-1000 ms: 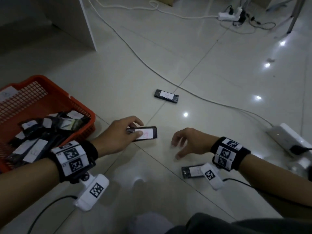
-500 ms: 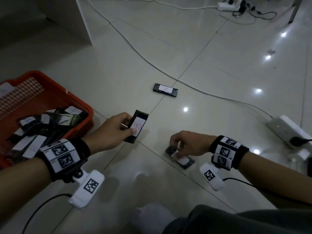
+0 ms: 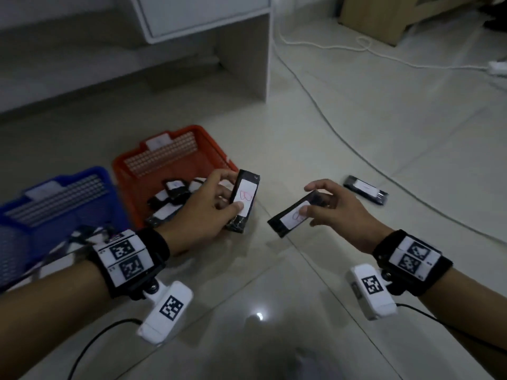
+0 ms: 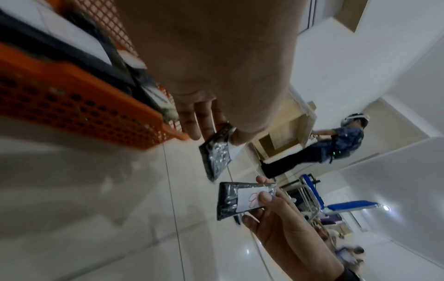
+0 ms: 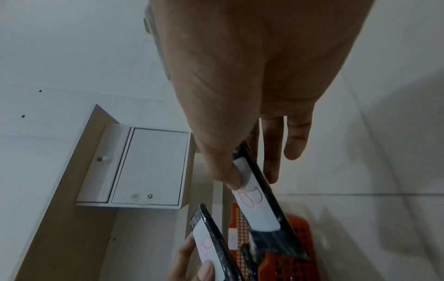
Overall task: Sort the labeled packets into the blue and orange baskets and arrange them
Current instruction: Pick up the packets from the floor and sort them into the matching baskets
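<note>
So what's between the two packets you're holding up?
Nothing: in the head view only bare floor tile shows between the left packet and the right packet.

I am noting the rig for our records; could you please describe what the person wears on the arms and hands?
Both hands and forearms are bare. Each wrist carries a black band with white square-coded tags and a white camera block underneath, trailing a black cable.

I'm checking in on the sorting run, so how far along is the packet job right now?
Done: several packets lie in the orange basket, and some show in the blue basket. In hand: the left hand holds a packet marked B, and the right hand holds another B packet. Left: both held packets, one packet on the floor, and arranging.
</note>
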